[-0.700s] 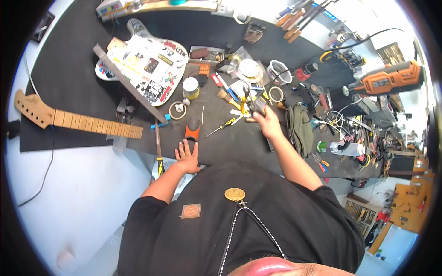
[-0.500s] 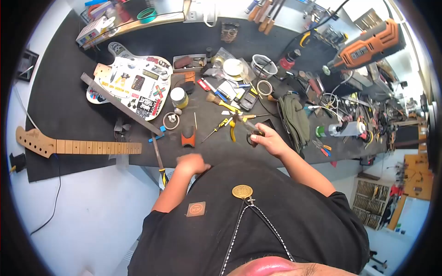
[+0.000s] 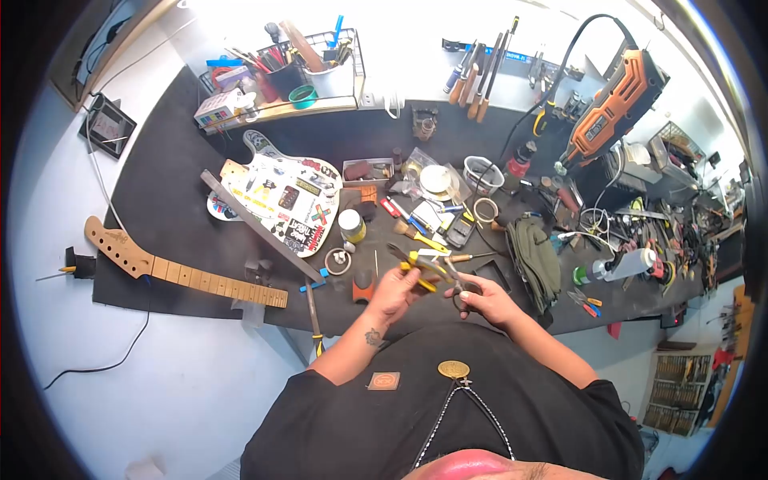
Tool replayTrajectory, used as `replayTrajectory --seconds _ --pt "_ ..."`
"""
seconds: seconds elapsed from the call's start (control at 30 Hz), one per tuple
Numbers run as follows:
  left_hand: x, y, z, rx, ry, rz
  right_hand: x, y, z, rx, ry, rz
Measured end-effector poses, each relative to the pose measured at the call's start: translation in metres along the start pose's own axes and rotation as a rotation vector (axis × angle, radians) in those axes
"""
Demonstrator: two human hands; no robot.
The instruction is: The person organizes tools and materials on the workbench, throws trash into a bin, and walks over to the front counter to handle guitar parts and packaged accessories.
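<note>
Near the front edge of the dark workbench (image 3: 352, 308), my left hand (image 3: 394, 294) is closed on yellow-handled pliers (image 3: 424, 274). Just to its right, my right hand (image 3: 486, 302) is closed round the dark handles of a scissor-like tool (image 3: 461, 290), its upper end close to the pliers. An orange and black curved piece (image 3: 363, 290) lies left of my left hand. Behind my hands are a brush with a yellow handle (image 3: 420, 237) and a screwdriver with a wooden handle (image 3: 458, 258).
A stickered guitar body (image 3: 296, 200) with a long metal bar (image 3: 260, 226) across it lies at the left. The guitar neck (image 3: 208, 281) overhangs the front edge. A green cloth pouch (image 3: 534, 260) is at the right. An orange rotary tool (image 3: 612, 108) hangs above.
My left hand has moved from the bench edge to the right and taken hold of the yellow-handled pliers. My right hand has come back toward my body with the dark-handled tool. The view has shifted.
</note>
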State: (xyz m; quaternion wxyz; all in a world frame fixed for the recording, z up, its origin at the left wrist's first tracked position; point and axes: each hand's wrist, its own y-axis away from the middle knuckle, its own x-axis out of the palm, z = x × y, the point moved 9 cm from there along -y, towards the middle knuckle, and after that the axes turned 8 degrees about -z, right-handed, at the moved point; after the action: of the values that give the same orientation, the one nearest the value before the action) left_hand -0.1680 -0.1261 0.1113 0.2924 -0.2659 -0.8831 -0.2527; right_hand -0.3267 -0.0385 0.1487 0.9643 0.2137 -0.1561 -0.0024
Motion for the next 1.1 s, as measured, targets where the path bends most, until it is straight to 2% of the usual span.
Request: replayTrajectory --seconds 0.07,0.13,0.17,0.23,0.27,0.33,0.4,0.47,0.5,0.57,0.63,0.73,0.87,0.97,1.1 --pt "-0.008 -0.003 -0.048 0.157 -0.033 -0.123 -0.016 0.002 -0.002 -0.013 -0.068 -0.076" --pt "-0.011 -0.002 -0.118 0.397 -0.121 -0.178 -0.028 0.004 -0.002 -0.008 -0.026 -0.1" --pt "-0.009 0.001 -0.159 0.494 -0.179 -0.26 -0.035 0.005 -0.008 0.006 -0.02 -0.115" --pt "0.02 0.012 -0.247 0.754 -0.308 -0.28 -0.041 0.005 -0.019 0.027 0.012 -0.125" --pt "0.009 0.0 -0.283 0.809 -0.357 -0.292 -0.041 0.005 -0.024 0.033 0.037 -0.122" --pt "0.036 -0.006 -0.356 0.968 -0.417 -0.29 -0.039 0.004 -0.035 0.046 0.072 -0.112" --pt "0.039 -0.028 -0.409 1.024 -0.409 -0.461 -0.034 0.0 -0.045 0.057 0.094 -0.102" --pt "0.041 -0.057 -0.447 1.07 -0.518 -0.489 -0.037 -0.003 -0.047 0.038 0.153 -0.084" --pt "0.04 -0.071 -0.456 1.036 -0.49 -0.501 -0.038 0.0 -0.044 0.018 0.162 -0.094" --pt "0.017 -0.112 -0.476 1.029 -0.718 -0.611 -0.045 0.002 -0.043 0.001 0.143 -0.135" --pt "0.026 -0.119 -0.48 1.079 -0.95 -0.738 -0.052 0.011 -0.038 -0.028 0.115 -0.194" --pt "0.047 -0.123 -0.471 0.911 -1.53 -0.894 -0.069 0.019 -0.045 -0.025 0.086 -0.246" --pt "0.068 -0.108 -0.461 1.062 -1.555 -0.941 -0.073 0.028 -0.05 0.016 0.08 -0.299" --pt "0.016 -0.142 -0.471 1.035 -1.373 -0.902 -0.075 0.024 -0.053 0.008 0.074 -0.305" --pt "0.025 -0.123 -0.454 0.906 -1.136 -0.843 -0.072 0.014 -0.055 0.0 0.114 -0.273"
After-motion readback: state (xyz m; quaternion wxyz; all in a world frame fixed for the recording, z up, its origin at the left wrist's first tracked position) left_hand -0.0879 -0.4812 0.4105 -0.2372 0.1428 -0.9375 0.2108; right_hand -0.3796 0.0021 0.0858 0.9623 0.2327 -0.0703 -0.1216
